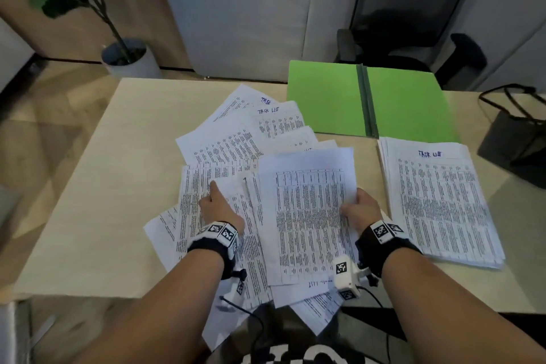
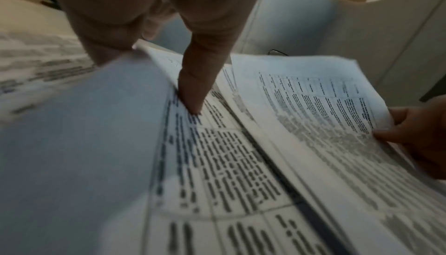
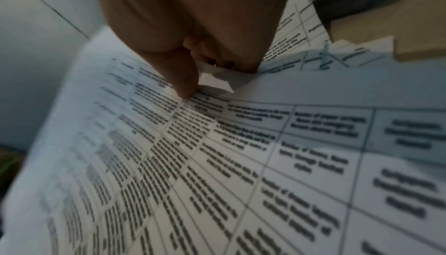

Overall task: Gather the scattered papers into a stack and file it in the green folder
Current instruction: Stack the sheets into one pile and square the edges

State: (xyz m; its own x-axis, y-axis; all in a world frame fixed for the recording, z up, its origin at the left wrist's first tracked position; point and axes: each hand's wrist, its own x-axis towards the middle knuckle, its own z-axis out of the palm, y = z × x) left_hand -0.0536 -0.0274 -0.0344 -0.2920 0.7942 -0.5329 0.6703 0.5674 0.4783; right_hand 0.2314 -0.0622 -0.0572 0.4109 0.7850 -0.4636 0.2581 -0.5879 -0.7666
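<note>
Several printed sheets lie as scattered papers (image 1: 230,142) fanned over the middle of the table. My right hand (image 1: 362,207) pinches the right edge of the top sheet (image 1: 310,210), thumb (image 3: 178,72) on its printed face (image 3: 217,154). My left hand (image 1: 218,207) grips the edge of another sheet (image 1: 233,195) at the pile's left. In the left wrist view one finger (image 2: 193,87) presses the page below, and the right hand (image 2: 419,137) shows at the far edge. A squared stack (image 1: 440,201) lies to the right. The green folder (image 1: 328,97) lies open behind it.
A black bag (image 1: 520,142) stands at the table's right edge, beside the stack. Some sheets (image 1: 316,316) overhang the front edge toward me. A potted plant (image 1: 130,59) and an office chair (image 1: 407,44) stand beyond the table. Bare tabletop (image 1: 103,186) spreads to the left.
</note>
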